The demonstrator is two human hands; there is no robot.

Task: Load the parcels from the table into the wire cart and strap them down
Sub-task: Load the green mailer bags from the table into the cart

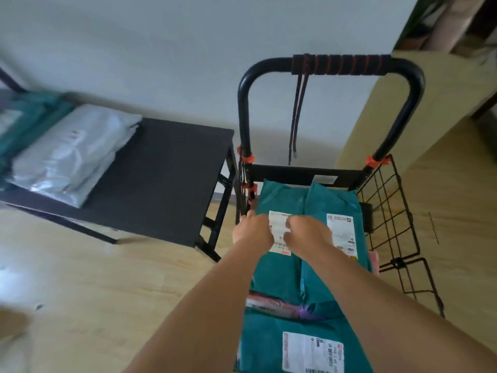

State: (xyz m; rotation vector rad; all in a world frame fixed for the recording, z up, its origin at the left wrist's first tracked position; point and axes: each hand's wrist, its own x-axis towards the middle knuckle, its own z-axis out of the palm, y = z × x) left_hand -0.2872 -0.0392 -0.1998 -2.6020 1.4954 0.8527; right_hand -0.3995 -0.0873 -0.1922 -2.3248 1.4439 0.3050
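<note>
Two hands, left hand and right hand, press curled on teal parcels in the cart; grip unclear; grey parcels lie on the bench.

- Several teal parcels with white printed labels are stacked flat in the wire cart, filling it from the handle end toward the near end.
- A black strap is seen hanging loose from the cart's black handle, which is ringed in orange.
- A grey-white parcel lies flat near the far left corner of the dark tabletop, with teal parcels blurred beside it.
</note>
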